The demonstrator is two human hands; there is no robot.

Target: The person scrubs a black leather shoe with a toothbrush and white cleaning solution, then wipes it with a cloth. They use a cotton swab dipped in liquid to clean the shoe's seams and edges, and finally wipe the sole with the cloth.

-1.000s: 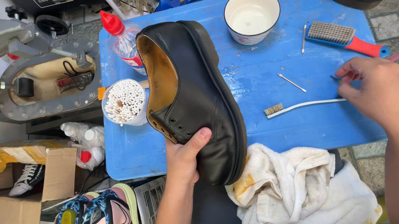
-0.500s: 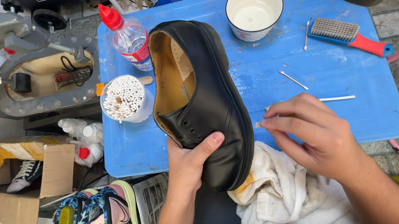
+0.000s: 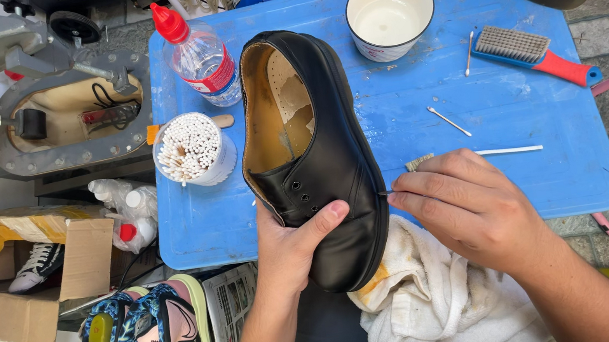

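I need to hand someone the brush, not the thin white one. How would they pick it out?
Start at the blue table and go to its far right corner, right of the white bowl. The scrub brush lies there, slanted. Unlike the thin white brush nearby, it has a broad block of bristles and a red handle.

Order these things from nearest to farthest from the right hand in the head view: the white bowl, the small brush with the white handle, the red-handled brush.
Measured from the right hand:
1. Small brush with the white handle: on the blue table, just beyond the fingers.
2. Red-handled brush: farther back, towards the table's right edge.
3. White bowl: at the far edge of the table, beside the black shoe.
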